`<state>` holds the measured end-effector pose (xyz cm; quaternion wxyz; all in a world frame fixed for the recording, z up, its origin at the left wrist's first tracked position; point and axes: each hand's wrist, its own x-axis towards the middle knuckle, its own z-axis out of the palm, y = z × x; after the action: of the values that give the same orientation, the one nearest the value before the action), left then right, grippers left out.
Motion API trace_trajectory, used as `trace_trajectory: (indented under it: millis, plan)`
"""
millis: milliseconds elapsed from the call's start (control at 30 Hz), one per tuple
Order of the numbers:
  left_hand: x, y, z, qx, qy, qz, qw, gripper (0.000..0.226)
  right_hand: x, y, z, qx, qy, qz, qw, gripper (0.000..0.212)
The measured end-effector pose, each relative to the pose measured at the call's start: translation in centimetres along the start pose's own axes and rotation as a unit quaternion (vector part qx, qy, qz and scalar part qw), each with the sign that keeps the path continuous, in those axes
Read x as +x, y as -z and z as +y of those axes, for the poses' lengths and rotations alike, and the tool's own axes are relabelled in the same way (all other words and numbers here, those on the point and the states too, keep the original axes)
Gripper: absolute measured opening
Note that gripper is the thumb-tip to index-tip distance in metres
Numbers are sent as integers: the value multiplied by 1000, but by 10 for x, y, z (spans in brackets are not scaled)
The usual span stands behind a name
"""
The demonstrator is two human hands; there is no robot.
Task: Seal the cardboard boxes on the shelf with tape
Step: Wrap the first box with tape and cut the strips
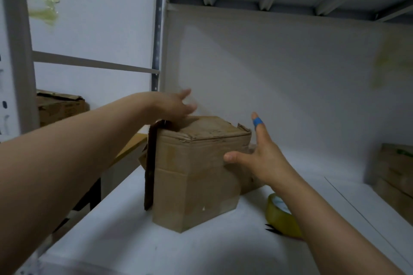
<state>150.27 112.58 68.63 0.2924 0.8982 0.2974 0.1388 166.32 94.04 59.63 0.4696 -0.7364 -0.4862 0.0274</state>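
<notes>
We see the cardboard box (196, 172) standing upright near the middle of the white shelf (134, 241), one vertical corner turned toward us and its top flaps folded down, worn and torn at the far right corner. A dark brown strip (150, 167) runs down its left side. The left hand (174, 107) lies at the box's far left top corner, its heel on or just above the top edge; its fingers are stretched out and relaxed, pointing toward the back wall, and they are blurred, so we cannot tell whether they touch the cardboard. The right hand (261, 158) is spread wide at the box's right side: the thumb lies against the right-hand face just below the top edge, the forefinger, wrapped in a blue band (258, 121), points up just past the torn corner, and the other fingers are hidden behind the box. Neither hand is curled round anything. A yellowish tape roll (281, 219) lies on the shelf just right of the box, partly under the right forearm. Further boxes stand at the far left (60, 107) and far right (395, 176).
</notes>
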Motion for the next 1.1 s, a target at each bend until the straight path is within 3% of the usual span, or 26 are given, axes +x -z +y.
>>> trace_trajectory:
  millis: [100,200,267,333,467,500,700,800,933,967,1067,1100]
  plan:
    - [-19,0,-20,-131,-20,72,989,76,-6,-4,17,149,-54,-10,987,128]
    - [-36,-21,-46,-298,-21,83,951,85,-6,-10,31,241,-58,-49,967,128]
    - [-48,-42,-55,-385,-38,65,920,66,-5,-15,32,268,-60,-52,960,101]
    - [-52,-61,-69,-422,-93,36,901,64,-5,-21,32,282,-63,-49,956,80]
    - [-52,-86,-96,-403,-139,25,904,105,-9,-26,34,295,-88,-48,950,67]
    - [-52,-95,-99,-390,-137,22,910,106,-9,-28,37,297,-94,-48,949,63]
    - [-47,-136,-96,-283,-112,144,942,72,-12,-37,40,325,-104,-50,939,50]
    - [-50,-147,-100,-293,-115,168,934,56,-13,-42,39,345,-117,-48,930,48]
    - [-40,-146,-104,-380,-158,202,889,63,-15,-46,39,363,-140,-47,920,57]
    - [-41,-144,-105,-419,-140,179,879,67,-14,-46,39,364,-143,-47,919,60]
    - [-34,-141,-98,-383,-115,127,908,121,-16,-46,38,355,-140,-52,923,66]
    - [-32,-145,-100,-382,-115,101,912,122,-17,-46,38,350,-135,-55,925,70]
